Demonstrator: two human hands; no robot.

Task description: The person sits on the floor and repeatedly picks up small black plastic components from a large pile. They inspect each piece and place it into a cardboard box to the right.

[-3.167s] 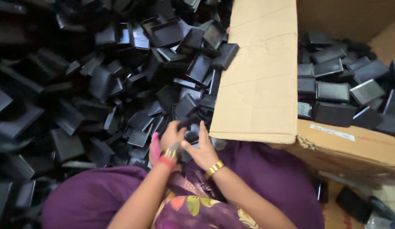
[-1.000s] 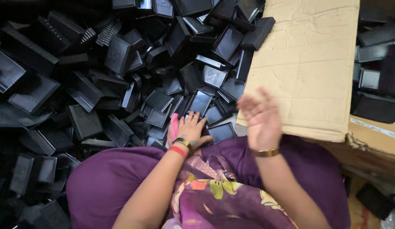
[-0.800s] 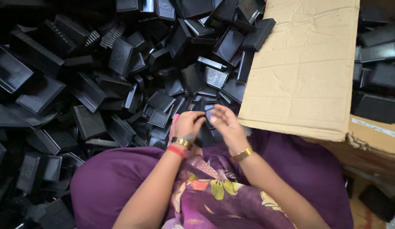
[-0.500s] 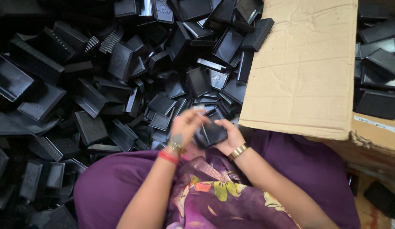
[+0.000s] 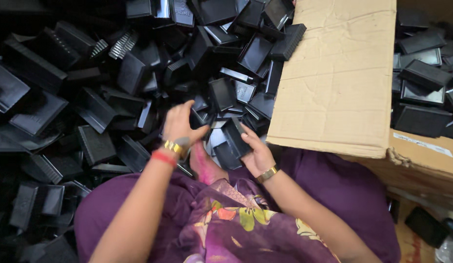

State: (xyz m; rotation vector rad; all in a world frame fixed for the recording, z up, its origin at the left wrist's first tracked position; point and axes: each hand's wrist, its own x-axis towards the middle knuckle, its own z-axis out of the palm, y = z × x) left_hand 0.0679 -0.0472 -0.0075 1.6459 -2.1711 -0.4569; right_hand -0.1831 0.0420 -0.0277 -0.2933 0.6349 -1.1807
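A large heap of black plastic tray-like parts spreads over the floor in front of me. My right hand grips one black plastic part, held just above my lap. My left hand hovers over the heap a little to the left, fingers spread, touching or nearly touching loose parts there; nothing is clearly held in it. Both wrists carry gold bangles, and the left also has a red one. My purple garment fills the lower middle of the view.
An open cardboard box stands at the right, its flap folded out toward the heap. Several black parts lie inside it. A bare foot shows between my hands. More dark items lie on the floor at bottom right.
Both hands were together on one black part half a second ago. The left hand has moved off to the left over the heap; the right hand keeps the part.
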